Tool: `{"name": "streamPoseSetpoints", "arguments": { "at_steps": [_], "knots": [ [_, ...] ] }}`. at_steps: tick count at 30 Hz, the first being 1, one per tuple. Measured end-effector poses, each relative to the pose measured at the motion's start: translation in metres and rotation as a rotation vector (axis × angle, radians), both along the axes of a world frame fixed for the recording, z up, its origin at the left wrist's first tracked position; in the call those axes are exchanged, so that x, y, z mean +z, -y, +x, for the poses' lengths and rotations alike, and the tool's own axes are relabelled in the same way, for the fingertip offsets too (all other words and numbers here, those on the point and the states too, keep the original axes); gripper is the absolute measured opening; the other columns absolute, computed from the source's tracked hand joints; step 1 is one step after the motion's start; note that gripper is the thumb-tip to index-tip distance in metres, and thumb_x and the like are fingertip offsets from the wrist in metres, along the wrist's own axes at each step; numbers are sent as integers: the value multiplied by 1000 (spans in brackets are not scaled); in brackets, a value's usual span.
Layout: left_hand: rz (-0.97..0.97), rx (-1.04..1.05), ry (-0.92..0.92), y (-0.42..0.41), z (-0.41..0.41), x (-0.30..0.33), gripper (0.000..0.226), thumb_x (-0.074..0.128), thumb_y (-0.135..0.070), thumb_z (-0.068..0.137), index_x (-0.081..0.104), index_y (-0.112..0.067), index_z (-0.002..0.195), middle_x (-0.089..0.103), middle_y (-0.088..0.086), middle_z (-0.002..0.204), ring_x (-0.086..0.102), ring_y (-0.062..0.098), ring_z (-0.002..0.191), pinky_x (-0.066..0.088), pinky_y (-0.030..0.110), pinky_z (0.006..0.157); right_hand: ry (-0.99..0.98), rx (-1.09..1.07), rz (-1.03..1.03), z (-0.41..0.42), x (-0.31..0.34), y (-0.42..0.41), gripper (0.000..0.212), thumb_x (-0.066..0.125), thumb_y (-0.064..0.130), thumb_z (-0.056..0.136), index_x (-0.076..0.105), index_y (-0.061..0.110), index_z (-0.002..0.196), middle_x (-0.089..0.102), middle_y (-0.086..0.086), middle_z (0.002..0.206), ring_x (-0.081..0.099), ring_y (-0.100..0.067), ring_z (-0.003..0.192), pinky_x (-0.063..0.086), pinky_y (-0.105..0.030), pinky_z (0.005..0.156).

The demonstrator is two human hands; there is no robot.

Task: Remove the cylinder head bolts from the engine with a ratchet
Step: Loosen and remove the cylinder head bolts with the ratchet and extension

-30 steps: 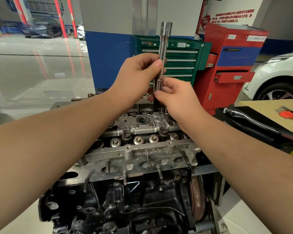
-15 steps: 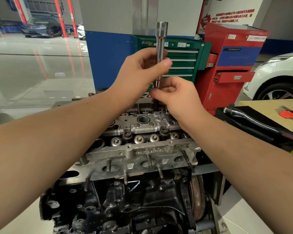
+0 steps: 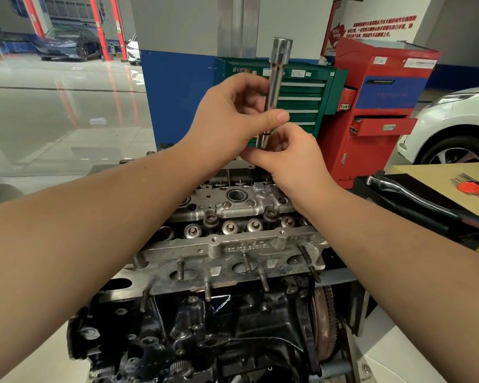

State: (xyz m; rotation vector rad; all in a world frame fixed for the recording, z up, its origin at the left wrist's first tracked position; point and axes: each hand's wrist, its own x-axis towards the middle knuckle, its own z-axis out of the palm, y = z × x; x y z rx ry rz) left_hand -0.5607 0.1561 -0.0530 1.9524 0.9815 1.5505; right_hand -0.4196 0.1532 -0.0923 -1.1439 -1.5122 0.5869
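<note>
- Left hand, at eleven o'clock of centre, grips a long, upright chrome socket extension between thumb and curled fingers.
- Right hand, just below at five o'clock, pinches the extension's lower end.
- Grey aluminium cylinder head sits beneath both hands at six o'clock, its dark bolts seated.
- Chrome ratchet lies at three o'clock, untouched.

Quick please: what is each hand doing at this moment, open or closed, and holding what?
Left hand: closed, gripping the long socket extension at mid-shaft.
Right hand: closed, pinching the extension's lower end.
</note>
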Motion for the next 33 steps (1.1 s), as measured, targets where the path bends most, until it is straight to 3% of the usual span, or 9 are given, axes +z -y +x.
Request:
{"name": "streamPoseSetpoints", "arguments": {
  "at_steps": [3, 7, 12, 15, 20, 24, 27, 30, 33],
  "knots": [
    [-11, -23, -19, 0, -3, 2, 33, 76, -10, 94, 71, -9, 126, 78, 8, 105, 76, 19, 96, 61, 38, 94, -59, 122, -42, 1, 2, 1, 31, 77, 41, 76, 72, 19, 98, 74, -3, 89, 69, -15, 83, 57, -44, 83],
    [-117, -161, 125, 2, -4, 2, 33, 64, -4, 100, 63, -1, 134, 75, 19, 117, 74, 32, 108, 59, 48, 100, -63, 190, -57, 6, -2, -1, 15, 72, 9, 89, 74, 17, 101, 78, -3, 89, 75, -17, 85, 59, -47, 93],
    [-30, -32, 17, 1, -3, 2, 36, 85, -20, 87, 72, -11, 121, 74, 10, 101, 73, 17, 92, 61, 33, 88, 7, 8, -18, 3, -2, -2, 37, 91, 31, 71, 64, 15, 91, 64, 5, 77, 57, -6, 67, 51, -36, 68],
    [-33, -57, 8, -1, -5, 1, 29, 74, -8, 96, 71, -7, 125, 78, 13, 105, 78, 23, 97, 62, 40, 94, -58, 115, -14, 1, 0, 0, 20, 80, 31, 83, 71, 19, 96, 71, 11, 77, 64, -2, 73, 51, -23, 69],
    [-98, -107, 97, 2, -3, 2, 29, 74, -14, 97, 70, -6, 124, 77, 16, 111, 75, 31, 105, 59, 48, 99, -40, 159, -59, 5, -1, 1, 12, 72, 11, 91, 71, 21, 97, 78, -2, 85, 76, -20, 85, 61, -49, 88],
    [-56, -38, 47, 3, -3, 3, 36, 84, -16, 88, 74, -9, 122, 76, 18, 112, 74, 33, 106, 61, 46, 96, 9, 43, -11, 2, 0, 0, 31, 89, 28, 76, 61, 22, 89, 62, 11, 69, 59, -4, 63, 51, -30, 64],
    [-82, -78, 35, 1, -5, 4, 39, 75, -6, 95, 67, -4, 132, 78, 15, 110, 77, 27, 101, 61, 42, 97, -51, 125, -31, 0, 1, 1, 15, 79, 26, 87, 68, 23, 97, 70, 15, 73, 65, 0, 71, 49, -22, 69],
    [-154, -162, 136, 2, -6, 4, 37, 65, -1, 101, 59, 1, 138, 77, 19, 114, 77, 29, 105, 60, 45, 99, -52, 200, -65, 3, 0, 3, 15, 68, 5, 93, 72, 15, 103, 79, -3, 91, 76, -15, 87, 60, -36, 86],
    [-95, -91, 70, 2, -4, 4, 36, 78, -17, 95, 68, -8, 128, 73, 19, 116, 73, 30, 107, 60, 49, 97, 45, 88, -36, 3, 1, 3, 20, 82, 17, 83, 66, 20, 94, 71, 4, 76, 71, -17, 74, 61, -45, 80]
  ]
}}
